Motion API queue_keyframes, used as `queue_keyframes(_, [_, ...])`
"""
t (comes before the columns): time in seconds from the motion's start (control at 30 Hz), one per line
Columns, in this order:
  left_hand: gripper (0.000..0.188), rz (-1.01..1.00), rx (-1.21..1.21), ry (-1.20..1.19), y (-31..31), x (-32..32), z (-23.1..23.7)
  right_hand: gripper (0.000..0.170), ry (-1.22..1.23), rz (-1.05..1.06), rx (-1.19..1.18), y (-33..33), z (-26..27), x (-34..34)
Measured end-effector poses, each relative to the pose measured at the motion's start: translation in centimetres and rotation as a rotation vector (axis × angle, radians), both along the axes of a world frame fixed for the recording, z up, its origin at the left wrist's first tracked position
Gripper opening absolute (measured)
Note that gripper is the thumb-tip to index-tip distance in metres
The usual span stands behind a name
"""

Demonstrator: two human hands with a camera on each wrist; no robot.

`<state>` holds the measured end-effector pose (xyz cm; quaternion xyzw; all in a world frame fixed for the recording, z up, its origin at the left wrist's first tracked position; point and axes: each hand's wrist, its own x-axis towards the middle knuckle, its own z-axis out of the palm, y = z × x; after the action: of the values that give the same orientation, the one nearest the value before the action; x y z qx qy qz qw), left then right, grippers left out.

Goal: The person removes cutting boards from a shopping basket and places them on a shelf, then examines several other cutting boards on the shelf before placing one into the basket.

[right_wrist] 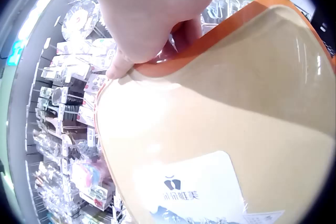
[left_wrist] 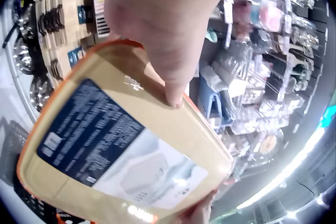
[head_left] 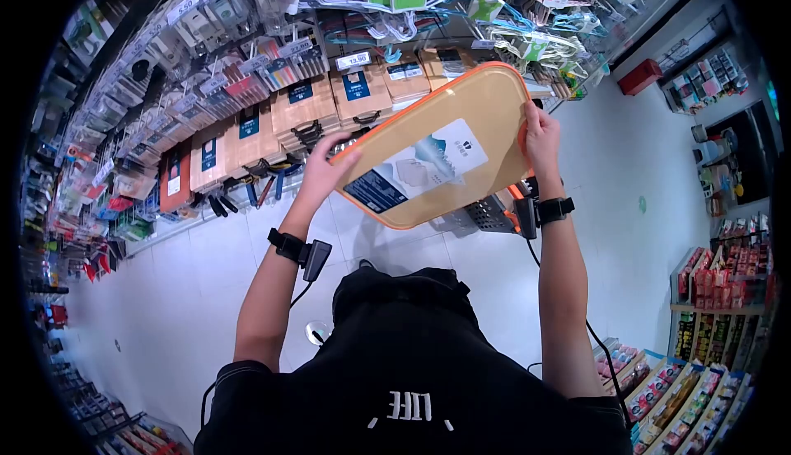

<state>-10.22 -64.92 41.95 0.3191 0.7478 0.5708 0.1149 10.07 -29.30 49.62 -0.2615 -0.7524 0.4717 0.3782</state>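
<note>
A beige cutting board (head_left: 486,138) with an orange rim and a blue-and-white label (head_left: 428,162) is held tilted in front of the body by both hands. My left hand (head_left: 327,166) grips its lower left corner, the thumb lying across the face in the left wrist view. At the opposite end, my right hand (head_left: 541,138) holds the orange handle (right_wrist: 236,16), with fingers through the handle opening in the right wrist view. The label's dark blue text panel (left_wrist: 89,132) lies toward the left hand's end.
Wooden boards (head_left: 305,109) in packaging hang on the shelf ahead, below clothes hangers (head_left: 404,22) and price tags. A black basket with orange parts (head_left: 494,212) stands under the board on the right. Snack shelves (head_left: 717,290) line the right side of the pale floor (head_left: 198,282).
</note>
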Motion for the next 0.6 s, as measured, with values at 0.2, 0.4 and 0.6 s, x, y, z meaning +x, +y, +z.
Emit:
queue_keyframes(0.2, [0.051, -0.091, -0.157, -0.545, -2.4, -3.6, -3.9, 0.053, 0.017, -0.307, -0.324, -5.1, -1.1, 0.6])
queue_keyframes(0.4, [0.044, -0.117, -0.126, -0.791, 2.4, -3.7, -6.9, 0.056, 0.019, -0.601, -0.401, -6.8, -5.8, 2.9])
queue_keyframes(0.6, [0.044, -0.046, -0.110, -0.662, 6.7, -4.5, -7.7, 0.054, -0.040, -0.702, -0.701, -5.9, -11.6, 5.5])
